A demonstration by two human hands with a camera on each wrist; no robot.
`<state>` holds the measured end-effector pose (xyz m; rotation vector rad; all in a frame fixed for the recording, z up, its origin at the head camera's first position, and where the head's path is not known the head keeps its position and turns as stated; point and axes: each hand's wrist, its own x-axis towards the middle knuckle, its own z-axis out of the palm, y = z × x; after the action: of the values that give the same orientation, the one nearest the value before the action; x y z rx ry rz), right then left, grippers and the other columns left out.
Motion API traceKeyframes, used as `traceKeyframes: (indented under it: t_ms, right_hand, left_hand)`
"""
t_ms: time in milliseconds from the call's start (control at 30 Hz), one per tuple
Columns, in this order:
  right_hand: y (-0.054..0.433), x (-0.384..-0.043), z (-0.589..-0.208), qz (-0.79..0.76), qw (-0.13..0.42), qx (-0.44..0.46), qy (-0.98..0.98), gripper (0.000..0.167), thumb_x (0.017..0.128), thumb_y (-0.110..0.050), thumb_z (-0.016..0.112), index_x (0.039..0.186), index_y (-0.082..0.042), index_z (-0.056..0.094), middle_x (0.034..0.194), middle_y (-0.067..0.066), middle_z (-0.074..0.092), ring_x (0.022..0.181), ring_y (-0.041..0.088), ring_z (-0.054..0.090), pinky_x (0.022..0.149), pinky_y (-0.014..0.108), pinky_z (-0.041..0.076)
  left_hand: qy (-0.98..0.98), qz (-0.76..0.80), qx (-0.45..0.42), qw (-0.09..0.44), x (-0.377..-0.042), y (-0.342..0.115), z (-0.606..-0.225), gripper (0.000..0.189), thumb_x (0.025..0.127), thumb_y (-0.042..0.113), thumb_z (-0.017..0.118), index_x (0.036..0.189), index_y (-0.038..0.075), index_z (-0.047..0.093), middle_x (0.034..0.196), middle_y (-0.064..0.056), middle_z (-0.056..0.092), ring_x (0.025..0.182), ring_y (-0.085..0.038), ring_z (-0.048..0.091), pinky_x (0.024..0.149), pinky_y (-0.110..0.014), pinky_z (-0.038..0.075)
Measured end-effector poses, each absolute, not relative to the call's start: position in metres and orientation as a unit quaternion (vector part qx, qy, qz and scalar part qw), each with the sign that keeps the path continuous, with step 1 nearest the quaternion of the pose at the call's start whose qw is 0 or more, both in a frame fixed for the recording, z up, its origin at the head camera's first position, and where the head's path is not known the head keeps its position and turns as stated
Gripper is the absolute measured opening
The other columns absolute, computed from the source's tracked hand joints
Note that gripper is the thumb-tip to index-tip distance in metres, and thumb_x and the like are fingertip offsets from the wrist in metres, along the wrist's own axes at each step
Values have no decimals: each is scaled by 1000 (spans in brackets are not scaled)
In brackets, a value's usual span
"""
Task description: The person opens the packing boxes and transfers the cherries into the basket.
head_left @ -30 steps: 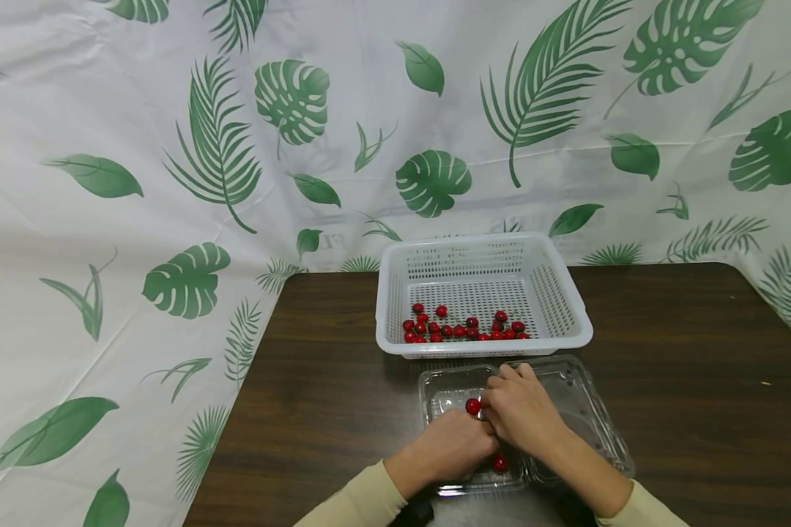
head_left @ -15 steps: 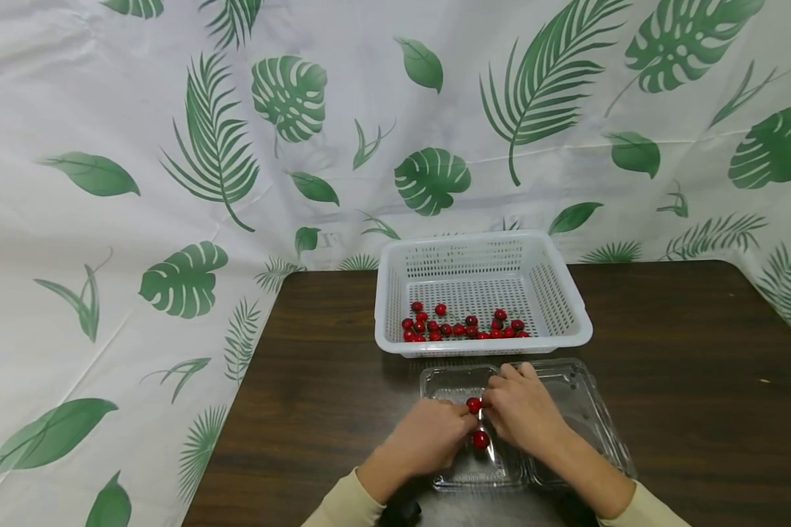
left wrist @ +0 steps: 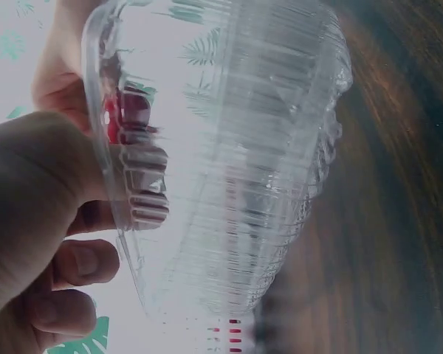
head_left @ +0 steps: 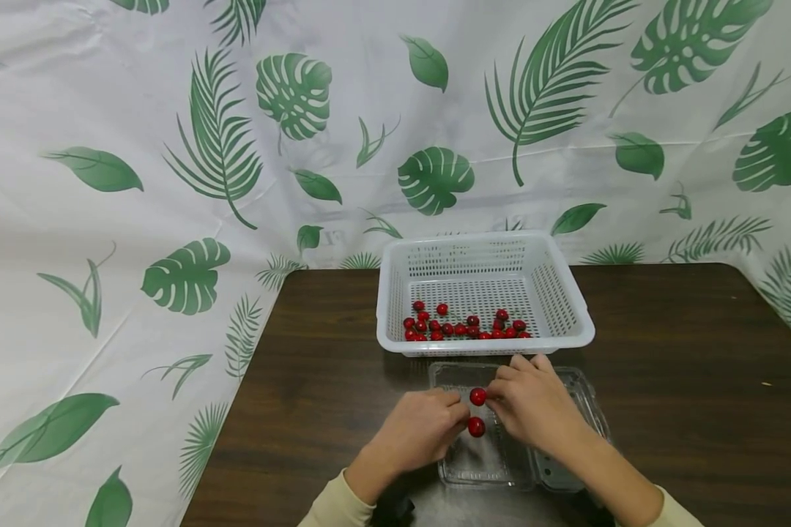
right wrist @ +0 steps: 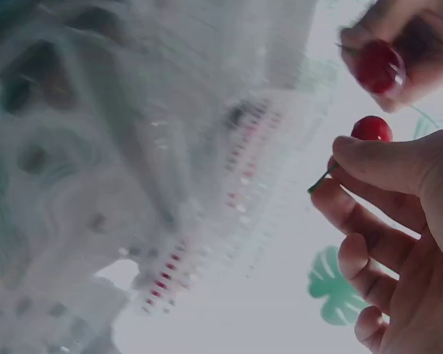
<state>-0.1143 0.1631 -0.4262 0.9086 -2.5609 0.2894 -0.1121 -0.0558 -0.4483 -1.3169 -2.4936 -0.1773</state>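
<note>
My left hand [head_left: 422, 428] pinches a red cherry [head_left: 476, 427] over a clear plastic clamshell container [head_left: 488, 468]. Just beyond it, my right hand [head_left: 534, 402] pinches a second cherry [head_left: 477, 396] at its fingertips. In the right wrist view, a green stem [right wrist: 323, 179] pokes out between the right thumb and forefinger, while the cherry in the left hand [right wrist: 413, 51] hangs close above. From the left wrist, the container wall [left wrist: 266, 147] stands in front of the left fingertips, with a red cherry showing through it.
Behind the container, a white perforated basket [head_left: 567, 315] holds many cherries gathered along its near side. The container's lid [head_left: 589, 402] lies open to the right, partly covered by the right arm. A leaf-patterned sheet [head_left: 356, 146] hangs behind the dark wooden table [head_left: 685, 380].
My left hand has moved left and away from me, its cherry rising toward the one in my right hand. The container has shifted slightly right, and its lid appears narrower.
</note>
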Motion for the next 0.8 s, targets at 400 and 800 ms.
traceKeyframes:
  t_ms: [400,800]
  right_hand:
    - [184,-150,-407,98,286,261,-917,11,73,-16,82,79,-10,75,73,1,64,66,23,47,62,40,27]
    - [197,-172,-417,86,283,219,-930,8,75,-16,81,80,-12,76,75,3,65,68,27,50,63,46,32]
  left_hand:
    - [-865,-79,-467,168,-113,-56,-443,14,88,29,73,80,24,62,75,13,50,64,-4,49,52,-18,39]
    - [-860,-91,-472,171,-116,-56,-441,14,88,28,72,81,23,61,76,13,50,65,-5,50,53,-17,39]
